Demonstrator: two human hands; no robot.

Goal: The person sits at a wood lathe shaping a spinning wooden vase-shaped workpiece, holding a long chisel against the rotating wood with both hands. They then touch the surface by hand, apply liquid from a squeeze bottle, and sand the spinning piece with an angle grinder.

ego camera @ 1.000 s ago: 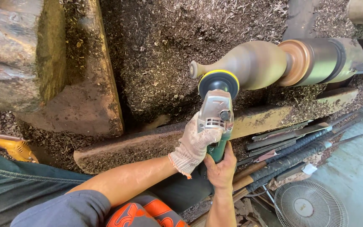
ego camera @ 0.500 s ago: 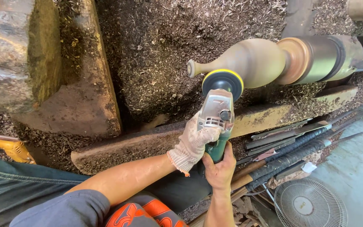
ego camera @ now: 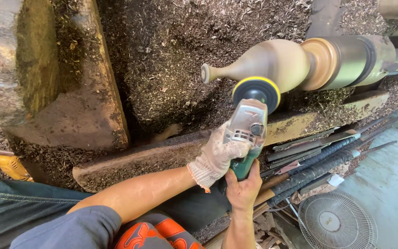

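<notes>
A grey-and-green handheld angle grinder point(ego camera: 246, 133) with a black, yellow-rimmed sanding disc point(ego camera: 256, 92) presses against the underside of a tan, vase-shaped turned wooden piece point(ego camera: 263, 62) mounted sideways on a lathe. The left hand point(ego camera: 216, 156), in a worn white knit glove, wraps around the grinder's grey head just below the vase. The bare right hand point(ego camera: 242, 186) grips the green handle further below. Dark wood shavings point(ego camera: 162, 55) lie heaped behind the vase. Long-handled turning tools point(ego camera: 318, 159) rest below and right of it, and beyond them a white fan point(ego camera: 335, 223).
</notes>
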